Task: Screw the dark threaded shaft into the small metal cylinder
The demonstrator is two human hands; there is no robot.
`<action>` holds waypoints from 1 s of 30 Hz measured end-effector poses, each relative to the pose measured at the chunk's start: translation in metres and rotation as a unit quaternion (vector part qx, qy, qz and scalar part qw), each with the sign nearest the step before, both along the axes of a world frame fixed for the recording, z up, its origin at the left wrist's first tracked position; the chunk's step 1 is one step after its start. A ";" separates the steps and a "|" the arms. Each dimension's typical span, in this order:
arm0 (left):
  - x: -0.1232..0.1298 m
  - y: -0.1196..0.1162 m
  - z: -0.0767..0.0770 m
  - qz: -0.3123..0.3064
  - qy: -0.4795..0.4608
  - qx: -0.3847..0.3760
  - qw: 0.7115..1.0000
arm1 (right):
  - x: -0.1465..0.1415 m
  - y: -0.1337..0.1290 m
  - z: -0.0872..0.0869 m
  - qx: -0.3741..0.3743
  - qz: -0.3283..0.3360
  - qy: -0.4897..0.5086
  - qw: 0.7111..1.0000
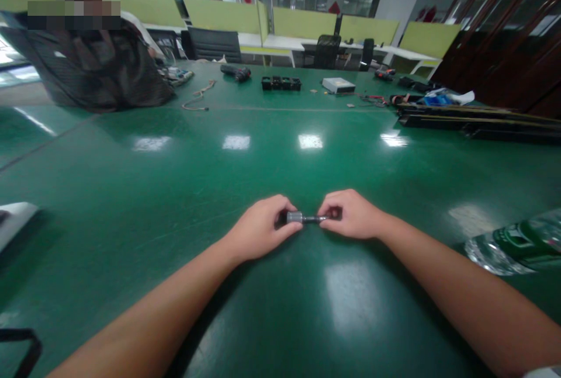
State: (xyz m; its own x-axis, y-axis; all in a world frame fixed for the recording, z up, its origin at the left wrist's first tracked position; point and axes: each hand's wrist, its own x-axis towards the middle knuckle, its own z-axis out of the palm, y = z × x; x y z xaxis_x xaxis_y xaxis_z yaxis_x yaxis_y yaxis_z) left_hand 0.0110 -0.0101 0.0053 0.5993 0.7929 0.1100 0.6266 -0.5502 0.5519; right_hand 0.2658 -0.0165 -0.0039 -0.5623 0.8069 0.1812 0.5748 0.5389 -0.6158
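Observation:
Just above the green table, a small screwdriver-like tool (295,217) lies level between my hands. It has a grey, ridged-looking cylinder at its left and a thin dark shaft (310,219) running right. My left hand (265,226) is closed around the cylinder, thumb below and fingers above. The fingers of my right hand (353,214) pinch the shaft's far end, which they partly hide. Its exact kind is too small to make out.
The glossy green table (175,191) spreads all round. A clear bottle (521,243) lies at the right. Farther off are a dark bag (105,68), a power tool (235,72), a black block (281,83), a silver box (338,85) and long black strips (464,120). A person sits behind the bag.

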 end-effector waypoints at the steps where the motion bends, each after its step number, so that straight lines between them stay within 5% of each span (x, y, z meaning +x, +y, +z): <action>1: 0.000 0.000 0.000 0.000 -0.001 0.000 1.000 | 0.001 0.000 0.000 0.000 -0.001 -0.001 1.000; 18: 0.000 0.000 0.001 -0.004 -0.001 0.004 1.000 | 0.024 0.009 0.006 -0.054 -0.042 -0.026 0.997; 30: -0.001 0.000 0.001 -0.009 -0.009 -0.004 1.000 | 0.006 0.002 0.002 -0.037 -0.014 -0.003 0.999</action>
State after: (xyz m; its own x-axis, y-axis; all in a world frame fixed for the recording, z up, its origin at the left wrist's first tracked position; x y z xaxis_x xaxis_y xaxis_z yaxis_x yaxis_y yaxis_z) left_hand 0.0102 -0.0096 0.0062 0.6113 0.7830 0.1150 0.6061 -0.5567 0.5681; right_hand 0.2713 -0.0142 -0.0023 -0.5396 0.8337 0.1172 0.5930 0.4752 -0.6500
